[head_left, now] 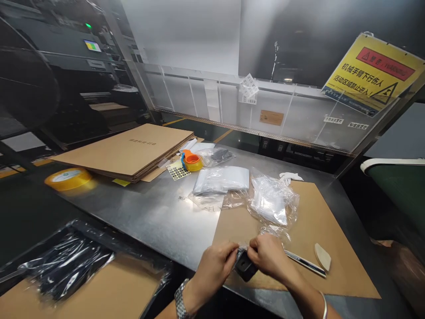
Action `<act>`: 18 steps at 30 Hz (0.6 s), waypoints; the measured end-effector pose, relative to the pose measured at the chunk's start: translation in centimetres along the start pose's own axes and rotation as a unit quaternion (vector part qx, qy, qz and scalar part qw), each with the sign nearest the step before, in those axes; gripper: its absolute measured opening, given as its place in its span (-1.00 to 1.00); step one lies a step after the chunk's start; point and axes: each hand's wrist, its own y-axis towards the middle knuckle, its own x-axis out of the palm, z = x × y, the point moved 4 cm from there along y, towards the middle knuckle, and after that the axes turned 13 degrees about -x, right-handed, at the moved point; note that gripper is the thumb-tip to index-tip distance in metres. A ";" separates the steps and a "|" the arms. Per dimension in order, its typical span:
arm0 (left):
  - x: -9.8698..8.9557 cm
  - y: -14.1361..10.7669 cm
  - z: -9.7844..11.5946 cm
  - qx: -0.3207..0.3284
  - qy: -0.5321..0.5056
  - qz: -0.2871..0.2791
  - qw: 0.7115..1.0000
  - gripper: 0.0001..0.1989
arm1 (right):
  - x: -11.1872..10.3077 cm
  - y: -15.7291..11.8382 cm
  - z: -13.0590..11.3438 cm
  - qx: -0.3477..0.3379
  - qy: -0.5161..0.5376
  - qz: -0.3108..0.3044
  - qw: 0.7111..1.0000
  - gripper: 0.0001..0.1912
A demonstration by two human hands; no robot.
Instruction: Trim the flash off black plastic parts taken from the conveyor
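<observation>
My left hand (215, 266), with a watch at the wrist, pinches at the left side of a black block-shaped part (245, 267) near the table's front edge. My right hand (269, 256) is closed at its upper right. Clear film shows around the black part and between my fingers; how it is gripped is partly hidden. Both hands are over the front of a cardboard sheet (338, 248). To the right of my right hand lie a slim utility knife (307, 263) and a beige rounded piece (322, 257).
Clear plastic bags with white sheets (270, 199) and a bagged white stack (221, 179) lie ahead. Behind are an orange tape dispenser (191, 160), round stickers (178, 170) and stacked cardboard (133, 146). A yellow tape roll (68, 179) sits left. Bagged black parts (71, 261) lie lower left.
</observation>
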 end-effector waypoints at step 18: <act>0.5 -5.3 -7.9 -0.332 -0.694 -0.070 0.635 -0.43 | 4.0 6.1 -9.7 -0.186 0.386 -0.120 0.896 -0.73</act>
